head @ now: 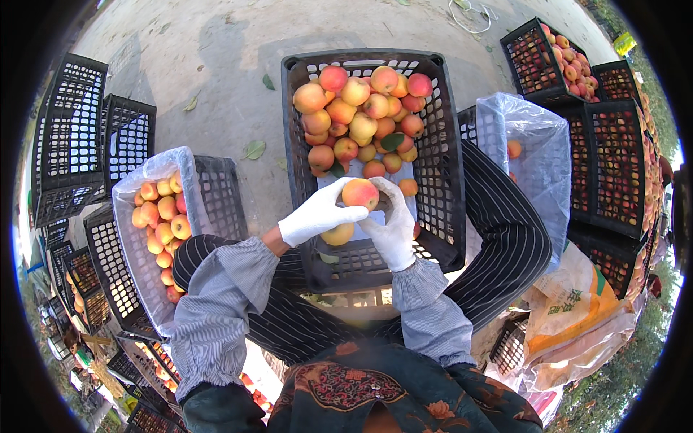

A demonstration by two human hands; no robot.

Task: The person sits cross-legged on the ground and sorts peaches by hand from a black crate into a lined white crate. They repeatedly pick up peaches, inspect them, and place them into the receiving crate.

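Note:
A red and yellow apple (360,195) is between my two white-gloved hands, above the near half of a black plastic crate (373,270). My left hand (325,212) has its fingers and thumb closed around the apple's left side. At its right side, my right hand (391,222) touches it with curved fingers. Many loose apples (363,125) fill the far part of the crate, with a few green leaves (392,142) among them. Below my left hand lies a yellow apple (338,234) in the crate.
To the left stands a plastic-lined crate (157,162) holding apples; another lined crate (533,130) with a few apples is at the right. Stacked crates of apples (590,162) rise beyond it. Black crates (70,124) stand far left. A printed woven sack (568,314) lies lower right.

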